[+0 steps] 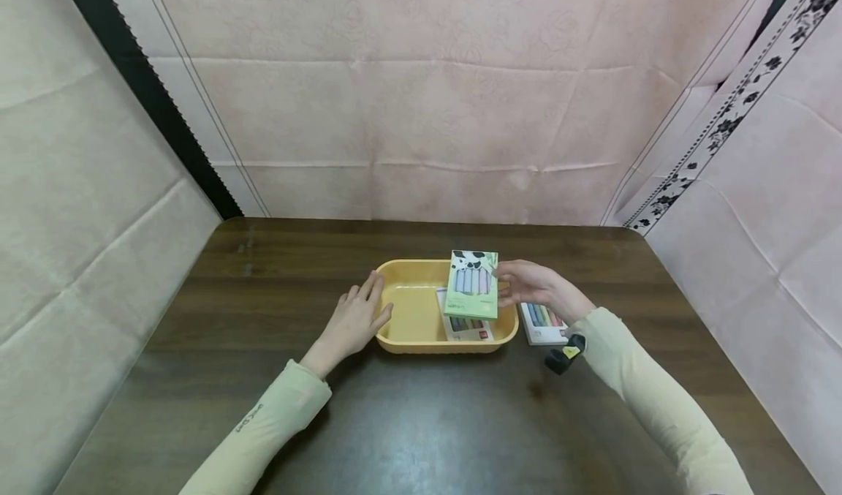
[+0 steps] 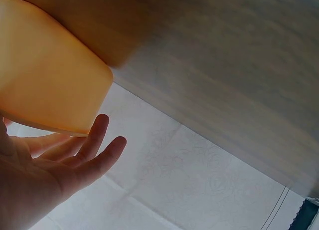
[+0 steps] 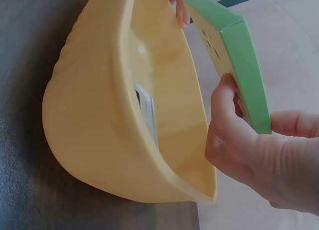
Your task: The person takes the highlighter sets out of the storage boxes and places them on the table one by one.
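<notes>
My right hand (image 1: 536,286) pinches a slim green box (image 1: 471,301) by its right side, above the yellow plastic bin (image 1: 408,347). Cow patches and a row of pastel sticks, which look like chalks, are printed on its front. In the right wrist view the green box (image 3: 251,75) stands tilted between thumb and fingers, over the bin's opening. Under it, a white box (image 1: 483,332) with coloured sticks printed on it lies in the bin, partly hidden. My left hand (image 1: 351,319) rests at the bin's left rim, its fingers (image 2: 99,127) extended along the outside.
Just right of the bin, another white box (image 1: 544,327) with coloured sticks pictured lies on the dark wooden table (image 1: 421,422), partly covered by my right hand. A black device (image 1: 560,360) sits on my right wrist. Pale cloth (image 1: 421,129) hangs behind the table's far edge.
</notes>
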`<action>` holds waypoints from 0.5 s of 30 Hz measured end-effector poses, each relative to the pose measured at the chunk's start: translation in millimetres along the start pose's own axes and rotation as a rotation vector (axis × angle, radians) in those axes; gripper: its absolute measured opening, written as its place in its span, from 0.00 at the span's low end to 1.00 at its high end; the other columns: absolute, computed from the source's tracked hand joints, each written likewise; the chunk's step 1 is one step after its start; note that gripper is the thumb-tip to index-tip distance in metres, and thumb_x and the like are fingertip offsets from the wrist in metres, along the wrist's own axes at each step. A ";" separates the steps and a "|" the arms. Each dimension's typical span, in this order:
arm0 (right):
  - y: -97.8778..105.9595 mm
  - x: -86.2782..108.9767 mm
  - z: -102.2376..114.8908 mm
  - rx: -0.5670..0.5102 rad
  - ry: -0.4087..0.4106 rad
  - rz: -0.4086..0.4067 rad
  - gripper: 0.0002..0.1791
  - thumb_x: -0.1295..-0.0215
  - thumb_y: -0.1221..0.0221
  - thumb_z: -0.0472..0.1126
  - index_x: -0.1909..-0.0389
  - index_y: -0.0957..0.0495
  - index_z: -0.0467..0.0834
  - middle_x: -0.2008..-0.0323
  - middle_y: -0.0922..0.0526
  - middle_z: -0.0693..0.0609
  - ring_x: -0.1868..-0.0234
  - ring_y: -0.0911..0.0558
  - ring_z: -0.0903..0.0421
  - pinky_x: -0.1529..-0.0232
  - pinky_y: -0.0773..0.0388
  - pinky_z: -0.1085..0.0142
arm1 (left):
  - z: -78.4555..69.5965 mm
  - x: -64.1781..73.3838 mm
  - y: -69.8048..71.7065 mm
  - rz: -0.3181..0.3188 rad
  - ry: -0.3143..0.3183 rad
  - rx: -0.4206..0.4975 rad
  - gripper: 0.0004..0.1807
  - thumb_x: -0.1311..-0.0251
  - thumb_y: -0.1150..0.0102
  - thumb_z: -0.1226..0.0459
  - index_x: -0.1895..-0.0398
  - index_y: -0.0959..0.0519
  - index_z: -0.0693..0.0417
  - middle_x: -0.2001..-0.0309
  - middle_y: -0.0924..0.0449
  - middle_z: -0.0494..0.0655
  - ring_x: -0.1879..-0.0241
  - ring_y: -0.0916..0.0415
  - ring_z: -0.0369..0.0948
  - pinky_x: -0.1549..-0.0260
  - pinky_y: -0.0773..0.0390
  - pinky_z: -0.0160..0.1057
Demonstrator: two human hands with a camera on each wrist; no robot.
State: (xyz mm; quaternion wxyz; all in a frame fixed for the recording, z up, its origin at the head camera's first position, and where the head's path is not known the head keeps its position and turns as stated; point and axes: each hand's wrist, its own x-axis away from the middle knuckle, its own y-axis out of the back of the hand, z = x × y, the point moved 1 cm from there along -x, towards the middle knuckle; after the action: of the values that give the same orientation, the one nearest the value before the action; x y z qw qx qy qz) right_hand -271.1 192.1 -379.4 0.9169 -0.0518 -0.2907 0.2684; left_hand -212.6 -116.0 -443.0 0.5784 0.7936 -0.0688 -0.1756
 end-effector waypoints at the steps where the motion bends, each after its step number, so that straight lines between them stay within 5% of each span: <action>1: 0.5 0.7 0.2 0.004 0.000 -0.002 0.09 0.32 0.63 0.35 0.55 0.38 0.41 0.57 0.30 0.49 0.57 0.25 0.49 0.60 0.25 0.60 | -0.1 0.2 0.1 -0.001 0.000 0.000 0.33 0.36 0.61 0.50 0.33 0.47 0.58 0.33 0.46 0.56 0.47 0.34 0.56 0.50 0.34 0.57; 8: 2.3 6.8 2.4 0.033 -0.001 -0.004 0.26 0.32 0.63 0.34 0.35 0.58 0.36 0.56 0.32 0.49 0.58 0.25 0.52 0.61 0.26 0.63 | 0.1 -0.6 0.4 0.001 0.002 -0.004 0.33 0.36 0.60 0.49 0.33 0.48 0.58 0.33 0.46 0.56 0.46 0.35 0.56 0.49 0.35 0.57; 15: 5.0 13.6 5.1 0.054 -0.006 -0.017 0.34 0.33 0.62 0.33 0.32 0.69 0.39 0.52 0.35 0.45 0.54 0.28 0.52 0.58 0.26 0.62 | 0.2 -0.2 0.0 0.003 0.001 -0.002 0.33 0.36 0.61 0.49 0.33 0.48 0.58 0.33 0.45 0.56 0.46 0.34 0.56 0.50 0.34 0.57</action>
State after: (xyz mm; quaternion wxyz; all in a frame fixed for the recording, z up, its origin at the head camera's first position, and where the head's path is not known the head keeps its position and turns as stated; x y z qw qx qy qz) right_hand -266.9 203.1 -369.6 0.9194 -0.0237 -0.2864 0.2687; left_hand -212.9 -116.1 -443.0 0.5794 0.7930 -0.0695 -0.1746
